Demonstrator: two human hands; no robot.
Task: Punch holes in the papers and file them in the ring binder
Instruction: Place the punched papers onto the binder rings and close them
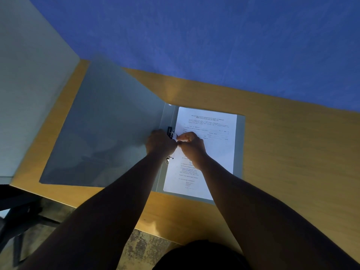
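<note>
A grey ring binder (109,133) lies open on the wooden table (292,152). White printed papers (218,145) lie on its right half, against the spine. The metal ring mechanism (171,131) shows at the spine, with a lower ring (168,160) near my left wrist. My left hand (159,142) is curled at the mechanism, fingers hidden behind it. My right hand (191,144) pinches at the paper's left edge beside the upper ring. The two hands touch each other.
The binder's left cover reaches toward the table's left edge. A grey panel (29,94) stands at the left and a blue wall (214,36) behind the table. Dark chair or table legs (17,221) stand on the floor at lower left.
</note>
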